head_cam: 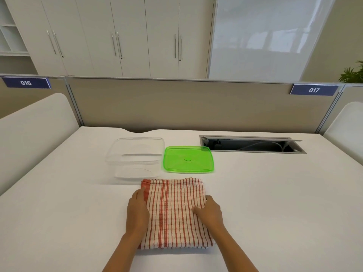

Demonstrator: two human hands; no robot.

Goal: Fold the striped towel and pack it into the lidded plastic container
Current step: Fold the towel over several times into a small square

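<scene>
One broad white counter (275, 193) fills the space in front of the person, backed by a beige partition (176, 105) that carries two blue number plates, 016 (26, 82) and 017 (313, 90). Behind the partition stands a row of white cupboards (127, 36) with six slim metal handles in three pairs. One rectangular cable hatch (252, 146) is sunk into the counter at the far right, its flap tipped up and a pale cable showing inside.

One red-and-white striped cloth towel (174, 213) lies on the near middle of the counter, folded into a thick upright rectangle with several layers stacked at its near edge. Its stripes run away from the person, thin red lines crossed by fainter ones, with a solid red band along the left edge.

One clear rectangular plastic container (135, 158) sits just beyond the towel's far left corner, open and with nothing in it. One translucent green plastic lid (188, 159), with a round button in its centre, lies flat just to the right of the container, apart from the towel.

Two bare hands rest on the towel. The left hand (137, 211) lies flat along the left edge, fingers (141, 191) together and pointing away. The right hand (211, 212) presses on the right side, fingers spread loosely, thumb pointing inward across the cloth.
</scene>
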